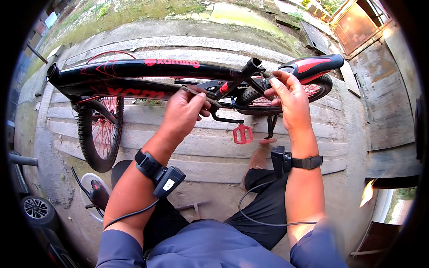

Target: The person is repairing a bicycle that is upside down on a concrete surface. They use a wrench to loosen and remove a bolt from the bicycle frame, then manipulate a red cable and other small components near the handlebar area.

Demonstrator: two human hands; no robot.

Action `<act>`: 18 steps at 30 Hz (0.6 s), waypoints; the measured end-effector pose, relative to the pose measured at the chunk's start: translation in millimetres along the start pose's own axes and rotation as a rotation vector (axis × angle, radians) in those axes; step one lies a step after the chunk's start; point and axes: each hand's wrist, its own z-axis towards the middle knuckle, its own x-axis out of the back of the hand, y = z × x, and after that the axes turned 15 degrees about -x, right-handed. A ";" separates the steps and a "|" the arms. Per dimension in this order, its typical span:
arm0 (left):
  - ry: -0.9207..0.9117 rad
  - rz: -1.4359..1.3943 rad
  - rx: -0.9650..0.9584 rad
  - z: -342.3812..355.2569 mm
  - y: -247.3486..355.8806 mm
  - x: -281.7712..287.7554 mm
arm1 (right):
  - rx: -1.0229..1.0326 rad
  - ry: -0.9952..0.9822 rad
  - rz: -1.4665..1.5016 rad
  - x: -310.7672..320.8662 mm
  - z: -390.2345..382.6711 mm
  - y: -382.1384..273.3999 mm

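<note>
A black and red bicycle frame (111,71) stands crosswise before me, with an open seat tube (254,64) and no handlebar at the head tube. Its front wheel (100,147) is at left; a red pedal (242,134) hangs below. My left hand (187,109) is closed on a thin greyish piece (188,89), possibly a tool, by the lower frame and crank. My right hand (288,100) pinches a small dark part (267,83) just below the seat tube top; its exact shape is unclear. A red-and-black rear mudguard (313,67) sits over the rear wheel.
Concrete strips (187,138) lie under the bicycle, and my legs are below it. At lower left are a white round container (98,212) with dark objects and a car wheel (36,207). Weathered metal panels (380,102) stand at right.
</note>
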 end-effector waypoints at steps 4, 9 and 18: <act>0.080 -0.072 0.029 4.5 -2.9 2.2 | 0.026 0.016 0.000 3.7 13.7 -1.2; 0.082 -0.041 0.016 5.5 -0.9 -1.9 | 0.042 0.144 0.010 39.9 28.7 -10.8; 0.052 0.019 0.027 8.9 -10.0 -18.4 | -0.068 0.105 -0.049 50.6 40.0 17.6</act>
